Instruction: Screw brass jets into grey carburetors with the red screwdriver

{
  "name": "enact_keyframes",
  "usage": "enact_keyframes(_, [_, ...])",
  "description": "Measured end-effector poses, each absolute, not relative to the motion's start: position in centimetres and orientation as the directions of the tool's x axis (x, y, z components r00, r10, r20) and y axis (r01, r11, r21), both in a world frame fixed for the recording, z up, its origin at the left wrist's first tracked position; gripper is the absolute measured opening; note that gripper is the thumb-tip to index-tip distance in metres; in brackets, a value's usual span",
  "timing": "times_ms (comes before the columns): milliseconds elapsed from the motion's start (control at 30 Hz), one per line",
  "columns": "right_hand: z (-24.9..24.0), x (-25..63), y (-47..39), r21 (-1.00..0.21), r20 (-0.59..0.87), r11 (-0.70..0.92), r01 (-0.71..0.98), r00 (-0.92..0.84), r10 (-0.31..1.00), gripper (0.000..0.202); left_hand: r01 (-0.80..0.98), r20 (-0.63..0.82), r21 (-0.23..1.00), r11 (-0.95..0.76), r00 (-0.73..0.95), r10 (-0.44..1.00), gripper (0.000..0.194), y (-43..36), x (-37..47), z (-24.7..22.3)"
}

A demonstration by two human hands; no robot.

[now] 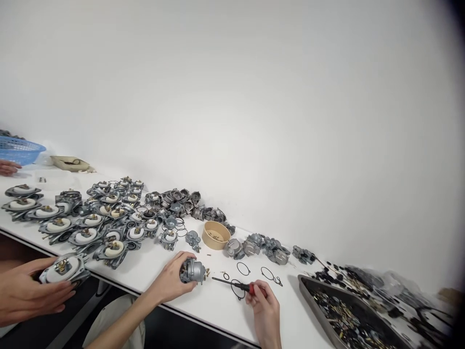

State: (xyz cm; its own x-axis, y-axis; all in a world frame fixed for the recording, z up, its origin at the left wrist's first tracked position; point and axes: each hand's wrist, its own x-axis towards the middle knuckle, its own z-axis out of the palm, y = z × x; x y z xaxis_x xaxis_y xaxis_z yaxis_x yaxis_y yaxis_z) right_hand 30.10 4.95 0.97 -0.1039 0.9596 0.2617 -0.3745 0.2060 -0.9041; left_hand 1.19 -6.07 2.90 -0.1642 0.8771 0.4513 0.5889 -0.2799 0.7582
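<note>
Carburetor (193,272) sits gripped in the left hand (177,279), cup on, brass bits (207,273) jutting; the right hand (263,300) grips a screwdriver (238,285), tip short of them. It looks unfinished; uncovered ones (85,236) lie past the left hand.

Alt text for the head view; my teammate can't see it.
The wearer's left hand grips a grey carburetor while the right hand points a screwdriver at it, tip clear, above a white table. At left, a co-worker's hand holds another carburetor near many more carburetors; a tray of small parts sits at right.
</note>
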Motion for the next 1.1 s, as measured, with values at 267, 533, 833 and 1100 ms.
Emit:
enact_keyframes(267, [1.7,29.6,4.4,-0.966,0.238,0.201,-0.163,-0.253,0.938,0.034,0.562,0.357,0.786,-0.257,-0.072,0.931,0.054,-5.8,0.3,2.9])
enact_keyframes(533, [1.6,29.7,4.4,-0.972,0.233,0.203,-0.12,-0.369,0.9,0.036,0.521,0.374,0.804,-0.285,-0.07,0.925,0.056,-5.8,-0.2,2.5])
enact_keyframes(833, [1.5,29.1,3.9,-0.965,0.256,0.216,-0.147,-0.361,0.897,0.039,0.525,0.372,0.801,-0.287,-0.063,0.926,0.055,-6.2,0.1,2.8])
enact_keyframes(1100, [1.4,29.5,4.3,-0.969,0.243,0.208,-0.13,-0.406,0.881,0.038,0.556,0.397,0.776,-0.297,-0.065,0.916,0.055,-6.1,0.4,2.6])
